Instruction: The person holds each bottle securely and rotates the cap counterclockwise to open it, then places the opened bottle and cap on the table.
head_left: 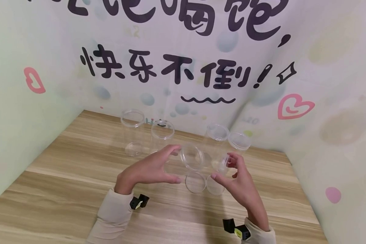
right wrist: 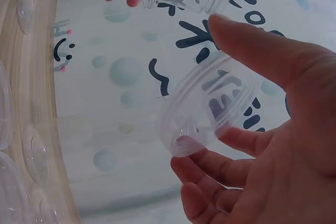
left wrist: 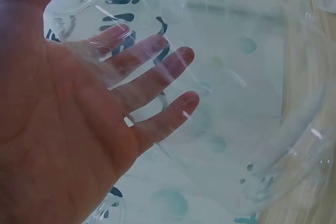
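Observation:
In the head view my left hand (head_left: 150, 166) holds a clear plastic jar (head_left: 191, 157) between thumb and fingers. The jar lies on its side in the air, its round rim turned toward my right hand. Through its clear wall the long, nearly straight fingers (left wrist: 157, 77) show in the left wrist view. My right hand (head_left: 239, 179) pinches a clear round lid (right wrist: 202, 106) by its edge, thumb above and curled fingers below. This lid is tilted, with its face toward the jar's rim and a gap between them.
Clear jars stand along the back of the wooden table: one jar (head_left: 132, 134) at left, another (head_left: 162, 130) beside it, and further ones (head_left: 218, 134) at right. Two round clear lids (head_left: 196, 183) lie below my hands. Printed cloth walls (head_left: 134, 89) enclose the back and sides.

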`<state>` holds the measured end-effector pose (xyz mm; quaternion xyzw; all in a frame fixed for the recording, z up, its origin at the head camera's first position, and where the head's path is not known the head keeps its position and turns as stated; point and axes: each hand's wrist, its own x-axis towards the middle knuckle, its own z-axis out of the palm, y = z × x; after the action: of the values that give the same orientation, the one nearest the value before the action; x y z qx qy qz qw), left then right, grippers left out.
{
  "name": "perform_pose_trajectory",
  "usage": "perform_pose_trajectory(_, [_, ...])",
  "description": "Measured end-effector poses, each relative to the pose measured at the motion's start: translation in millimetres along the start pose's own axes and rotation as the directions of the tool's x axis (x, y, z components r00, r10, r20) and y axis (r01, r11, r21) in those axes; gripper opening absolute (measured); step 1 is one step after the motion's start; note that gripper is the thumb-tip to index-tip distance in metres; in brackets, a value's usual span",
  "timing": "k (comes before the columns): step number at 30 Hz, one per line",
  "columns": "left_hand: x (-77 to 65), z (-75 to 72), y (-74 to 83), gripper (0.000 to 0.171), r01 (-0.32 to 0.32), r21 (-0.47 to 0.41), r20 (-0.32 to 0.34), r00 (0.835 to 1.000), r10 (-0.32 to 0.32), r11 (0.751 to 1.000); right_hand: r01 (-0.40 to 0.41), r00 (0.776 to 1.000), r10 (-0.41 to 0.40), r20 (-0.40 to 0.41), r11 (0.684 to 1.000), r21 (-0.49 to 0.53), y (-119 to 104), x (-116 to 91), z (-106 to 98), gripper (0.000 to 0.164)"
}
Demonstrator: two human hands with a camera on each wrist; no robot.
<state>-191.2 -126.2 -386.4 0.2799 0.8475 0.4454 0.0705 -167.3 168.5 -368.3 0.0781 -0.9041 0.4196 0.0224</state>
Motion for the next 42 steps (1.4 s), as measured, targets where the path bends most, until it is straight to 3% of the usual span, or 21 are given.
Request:
perform_pose_trajectory(6, [-5.8, -7.9, -2.4, 0.094, -0.031, -0.009, -0.034, 0.999, 0.031, 0.999, 0.039, 0.999, -0.037, 0.040, 0.999, -0.029, 5.5, 0.0, -2.5, 0.088])
perform_pose_trajectory(11, [-9.8, -12.3, -6.5, 0.092, -0.056, 0.015, -0.066, 0.996, 0.057, 0.998, -0.026, 0.993, 0.031, 0.111, 0.999, -0.045, 7.6, 0.9, -3.4, 0.082])
perform_pose_trajectory(18, [-13.4, -17.0, -9.6, 0.092, -0.085, -0.026, -0.053, 0.995, 0.083, 0.996, -0.073, 0.975, 0.092, 0.203, 0.992, -0.101, 11.3, 0.1, -4.4, 0.083])
perform_pose_trajectory(26, [-18.2, -26.5, -20.1, 0.096, -0.079, -0.018, -0.052, 0.996, 0.078, 0.997, 0.019, 0.957, 0.019, 0.288, 0.992, -0.127, 21.7, 0.9, -6.7, 0.082])
perform_pose_trajectory(29, [-20.7, -29.9, -23.9, 0.097, -0.080, -0.038, -0.035, 0.996, 0.079, 0.996, 0.038, 0.932, 0.002, 0.362, 0.994, -0.102, 26.2, 1.3, -8.3, 0.081])
perform_pose_trajectory(36, [-25.6, -34.6, -31.3, 0.086, -0.028, -0.079, 0.003, 1.000, 0.028, 0.996, 0.037, 0.836, -0.024, 0.548, 0.999, -0.012, 31.9, 0.1, -7.2, 0.080])
perform_pose_trajectory(42, [-27.5, -37.5, -36.7, 0.088, 0.009, -0.101, 0.033, 0.999, -0.006, 0.995, -0.011, 0.807, -0.014, 0.590, 0.999, 0.039, 35.7, -1.6, -3.9, 0.077])
